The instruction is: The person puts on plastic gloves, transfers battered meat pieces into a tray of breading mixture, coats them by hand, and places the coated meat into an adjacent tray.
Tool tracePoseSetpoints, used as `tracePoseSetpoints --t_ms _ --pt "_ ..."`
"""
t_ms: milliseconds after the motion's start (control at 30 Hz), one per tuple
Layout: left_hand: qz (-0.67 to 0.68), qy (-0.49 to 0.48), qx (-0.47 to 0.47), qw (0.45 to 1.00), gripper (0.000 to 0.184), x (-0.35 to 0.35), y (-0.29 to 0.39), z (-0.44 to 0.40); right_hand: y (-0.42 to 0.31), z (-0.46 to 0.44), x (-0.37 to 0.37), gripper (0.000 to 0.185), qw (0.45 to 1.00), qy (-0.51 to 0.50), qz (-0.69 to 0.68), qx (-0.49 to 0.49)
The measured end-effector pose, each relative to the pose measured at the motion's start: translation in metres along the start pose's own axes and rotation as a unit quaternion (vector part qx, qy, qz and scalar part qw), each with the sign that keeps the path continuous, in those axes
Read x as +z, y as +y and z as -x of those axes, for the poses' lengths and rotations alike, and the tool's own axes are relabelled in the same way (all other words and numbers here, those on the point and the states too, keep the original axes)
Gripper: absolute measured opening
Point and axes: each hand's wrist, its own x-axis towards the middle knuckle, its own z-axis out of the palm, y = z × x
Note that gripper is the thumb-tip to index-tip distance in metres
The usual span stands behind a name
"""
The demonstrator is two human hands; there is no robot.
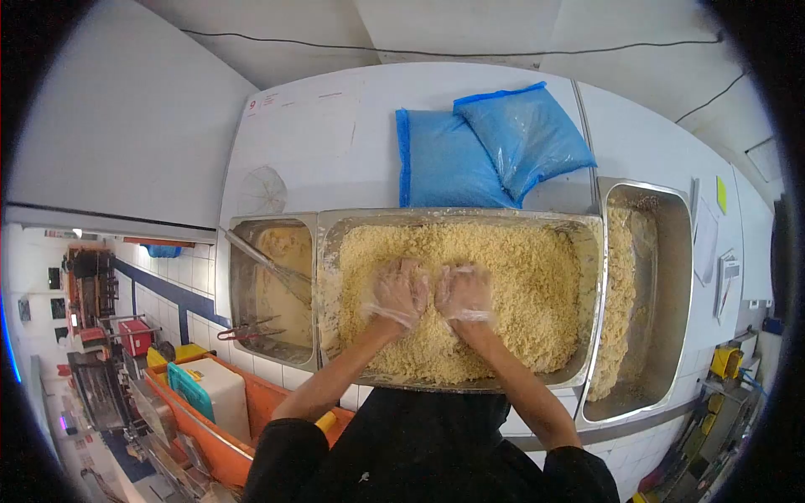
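Observation:
A large metal tray (461, 387) holds a deep layer of pale yellow crumbs (528, 285). Both hands wear thin clear plastic gloves and are in the crumbs, side by side near the tray's middle. My left hand (401, 291) lies on the left of the pair, its fingers partly sunk in the crumbs and blurred. Close beside it on the right, my right hand (465, 292) presses into the same crumbs, fingertips hard to make out. Whether either one grips a handful cannot be seen.
On the left, a smaller metal tray (315, 251) holds pale liquid, a whisk (268, 261) and red-handled tongs (247, 333). Another metal tray (679, 293) with breading stands right. Blue bags (457, 163) lie behind. An orange bin (277, 381) with a white container (225, 394) is lower left.

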Motion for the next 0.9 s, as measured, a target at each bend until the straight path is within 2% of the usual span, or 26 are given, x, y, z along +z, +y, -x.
tracePoseSetpoints --t_ms 33,100,133,167,200,233,300,333,400,433,467,500,533,600,633,700,733,800,833,900 --pt "0.002 -0.006 0.003 1.000 0.039 0.006 -0.004 -0.003 -0.003 -0.008 -0.004 0.051 1.000 -0.002 -0.001 0.007" --pt "0.006 0.017 -0.023 1.000 0.047 0.018 -0.007 -0.004 -0.009 -0.018 -0.013 0.050 0.984 -0.162 0.031 0.068" --pt "0.006 0.021 -0.023 0.999 0.047 0.018 -0.007 0.009 -0.010 -0.003 -0.012 0.050 0.984 -0.159 0.034 0.067" --pt "-0.009 -0.057 -0.037 0.998 0.053 0.012 -0.012 0.002 -0.009 -0.001 -0.016 0.053 0.995 -0.087 0.021 0.051" --pt "-0.015 -0.092 -0.039 0.995 0.057 0.002 -0.014 -0.005 -0.007 0.004 -0.021 0.057 0.999 -0.018 0.009 0.037" --pt "-0.021 -0.126 -0.040 0.991 0.060 -0.009 -0.016 -0.011 0.002 0.010 -0.027 0.057 0.999 -0.003 0.015 0.038" --pt "-0.006 -0.367 -0.131 0.921 0.082 -0.040 -0.026 -0.018 0.033 0.026 -0.040 0.071 0.974 -0.096 -0.188 0.082" --pt "-0.006 -0.354 -0.128 0.926 0.082 -0.051 -0.030 -0.013 0.044 0.029 -0.048 0.071 0.977 -0.085 -0.182 0.074" --pt "0.092 -0.312 -0.027 0.945 0.098 -0.061 -0.037 0.008 0.061 0.036 -0.064 0.093 0.924 -0.235 -0.300 0.003" --pt "0.121 -0.294 0.012 0.948 0.103 -0.063 -0.040 0.014 0.072 0.033 -0.041 0.093 0.929 -0.220 -0.298 -0.006" --pt "0.132 -0.323 -0.038 0.936 0.109 -0.051 -0.046 0.016 0.087 0.026 0.010 0.096 0.919 -0.207 -0.335 0.021" --pt "0.149 -0.351 -0.091 0.920 0.114 -0.045 -0.048 0.013 0.090 0.021 0.019 0.099 0.916 -0.198 -0.347 0.030" --pt "0.150 -0.338 -0.085 0.925 0.114 -0.051 -0.043 0.005 0.093 0.017 0.027 0.101 0.913 -0.189 -0.360 0.039" --pt "0.192 -0.404 -0.133 0.884 0.112 -0.070 -0.034 -0.004 0.082 0.017 0.014 0.106 0.917 -0.189 -0.351 0.033" --pt "0.194 -0.398 -0.132 0.887 0.112 -0.074 -0.032 -0.006 0.078 0.017 0.007 0.108 0.918 -0.189 -0.347 0.029" --pt "0.154 -0.302 -0.127 0.932 0.106 -0.080 -0.029 -0.011 0.072 0.017 -0.019 0.097 0.858 -0.168 -0.482 0.050" --pt "0.157 -0.297 -0.128 0.933 0.106 -0.083 -0.029 -0.015 0.069 0.016 -0.033 0.097 0.860 -0.169 -0.478 0.047" --pt "0.134 -0.195 -0.011 0.971 0.091 -0.089 -0.028 -0.027 0.063 0.012 -0.070 0.078 0.916 -0.049 -0.396 -0.041" --pt "0.136 -0.195 -0.011 0.971 0.091 -0.102 -0.015 -0.027 0.048 0.019 -0.097 0.078 0.916 -0.050 -0.395 -0.040" --pt "0.172 -0.146 0.054 0.973 0.070 -0.137 0.024 -0.023 0.017 0.034 -0.143 0.060 0.979 -0.013 -0.197 -0.047"
